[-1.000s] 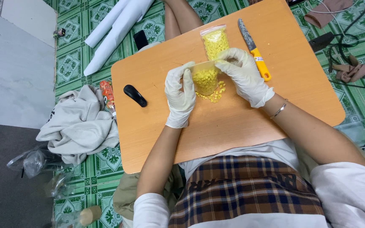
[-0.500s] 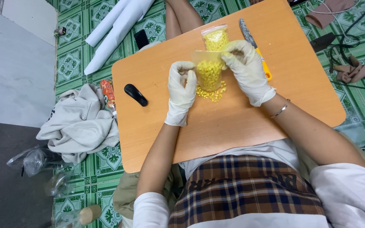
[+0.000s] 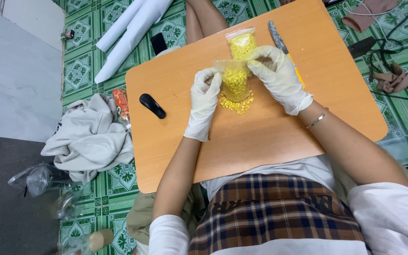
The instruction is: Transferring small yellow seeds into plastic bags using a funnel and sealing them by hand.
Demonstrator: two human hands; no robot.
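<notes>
Gloved left hand [image 3: 204,101] and right hand [image 3: 279,75] pinch the top corners of a small clear bag [image 3: 234,80] of yellow pellets above the wooden table [image 3: 260,137], over a loose pellet pile [image 3: 237,104]; a second filled bag [image 3: 242,42] lies just beyond.

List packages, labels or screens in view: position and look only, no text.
Small clear zip bag: held over the table between both gloved hands, filled with yellow pieces.
Second zip bag: flat on the table behind it, yellow contents.
Orange packet: on the floor left of the table.
Dark phone: floor, screen off.
</notes>
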